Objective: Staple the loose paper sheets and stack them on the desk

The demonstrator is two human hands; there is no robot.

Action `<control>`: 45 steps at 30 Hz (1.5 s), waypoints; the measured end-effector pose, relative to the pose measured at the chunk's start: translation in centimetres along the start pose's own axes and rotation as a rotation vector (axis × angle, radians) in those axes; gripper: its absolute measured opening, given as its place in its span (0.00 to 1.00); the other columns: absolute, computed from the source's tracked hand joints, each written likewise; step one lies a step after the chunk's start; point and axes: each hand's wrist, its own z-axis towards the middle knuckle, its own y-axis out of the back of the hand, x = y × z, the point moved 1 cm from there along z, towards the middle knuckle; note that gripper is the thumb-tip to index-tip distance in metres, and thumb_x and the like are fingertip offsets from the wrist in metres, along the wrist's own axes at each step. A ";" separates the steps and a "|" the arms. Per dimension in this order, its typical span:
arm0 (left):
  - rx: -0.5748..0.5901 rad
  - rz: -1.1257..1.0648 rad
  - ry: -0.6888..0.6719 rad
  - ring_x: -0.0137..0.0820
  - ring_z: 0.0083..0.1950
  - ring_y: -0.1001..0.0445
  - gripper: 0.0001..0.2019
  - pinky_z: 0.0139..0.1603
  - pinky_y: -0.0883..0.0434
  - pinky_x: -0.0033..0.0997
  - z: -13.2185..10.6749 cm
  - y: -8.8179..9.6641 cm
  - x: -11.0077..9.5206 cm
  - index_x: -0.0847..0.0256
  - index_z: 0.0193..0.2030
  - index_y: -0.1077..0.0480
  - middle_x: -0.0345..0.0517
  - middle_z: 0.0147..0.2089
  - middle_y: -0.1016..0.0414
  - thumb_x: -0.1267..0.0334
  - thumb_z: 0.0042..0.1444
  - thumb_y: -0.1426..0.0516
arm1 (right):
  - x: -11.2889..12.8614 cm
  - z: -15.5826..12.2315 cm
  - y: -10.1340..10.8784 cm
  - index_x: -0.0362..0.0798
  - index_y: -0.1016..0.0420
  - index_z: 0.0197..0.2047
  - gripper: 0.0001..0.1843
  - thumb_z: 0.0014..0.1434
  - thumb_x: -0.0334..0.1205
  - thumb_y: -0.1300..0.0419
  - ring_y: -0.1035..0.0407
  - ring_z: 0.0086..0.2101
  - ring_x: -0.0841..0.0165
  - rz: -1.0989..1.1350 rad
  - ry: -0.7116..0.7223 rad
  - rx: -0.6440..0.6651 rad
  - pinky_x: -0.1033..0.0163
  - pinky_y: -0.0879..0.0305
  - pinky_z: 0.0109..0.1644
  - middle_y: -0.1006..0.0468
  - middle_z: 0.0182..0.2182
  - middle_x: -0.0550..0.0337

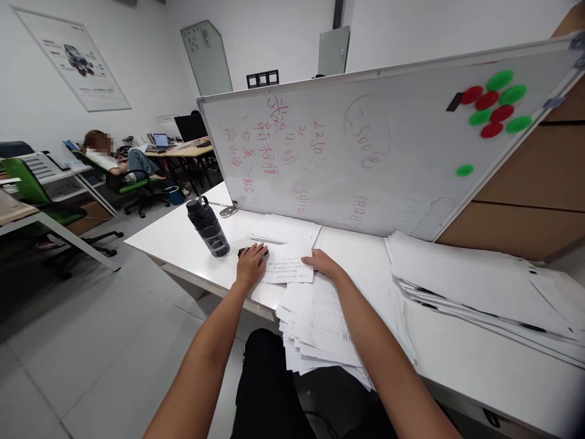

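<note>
Matt paper sheets (290, 268), smooth table (159, 241) (slightly glossy)

My left hand (251, 265) covers most of a dark object (241, 252), whose kind cannot be told. Whether the fingers of my right hand (328, 264) pass beneath the printed sheet (287, 268) is unclear; its print is too small to read. My right forearm (372, 329) masks part of the paper pile (311, 329); the lower edge cuts both forearms and my black trousers (262, 384). The right edge crops the broad stack (475, 274) and the cardboard boxes (539, 164).
</note>
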 end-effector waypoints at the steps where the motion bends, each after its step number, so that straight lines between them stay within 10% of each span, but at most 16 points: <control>1: 0.004 0.011 0.002 0.39 0.70 0.40 0.26 0.70 0.48 0.46 0.0 -0.1 0.1 0.50 0.61 0.31 0.43 0.66 0.32 0.72 0.57 0.48 | 0.1 -0.1 0.0 0.45 0.28 0.28 0.06 0.47 0.36 0.35 0.33 0.25 0.69 0.004 -0.003 -0.001 0.67 0.40 0.27 0.24 0.23 0.62; 26: 0.104 0.189 -0.042 0.39 0.71 0.43 0.29 0.71 0.51 0.47 0.5 -0.5 0.2 0.58 0.65 0.36 0.48 0.68 0.35 0.77 0.56 0.53 | 0.4 -0.5 0.2 0.45 0.29 0.31 0.08 0.47 0.37 0.35 0.33 0.25 0.71 -0.012 -0.049 -0.018 0.67 0.41 0.28 0.24 0.25 0.63; 33: -0.108 0.137 0.136 0.47 0.75 0.56 0.21 0.69 0.49 0.53 0.6 0.1 0.4 0.58 0.61 0.31 0.51 0.72 0.44 0.65 0.63 0.51 | 1.0 -0.6 -0.3 0.46 0.31 0.34 0.09 0.50 0.40 0.40 0.34 0.24 0.71 -0.045 -0.062 -0.063 0.67 0.40 0.27 0.25 0.25 0.62; 45: -0.292 -0.110 0.258 0.50 0.75 0.57 0.24 0.71 0.54 0.55 1.2 0.7 1.9 0.66 0.62 0.36 0.63 0.70 0.44 0.53 0.64 0.50 | 10.1 -2.8 2.6 0.45 0.29 0.27 0.05 0.42 0.29 0.42 0.33 0.29 0.68 -0.319 -0.010 -0.122 0.67 0.41 0.31 0.26 0.25 0.61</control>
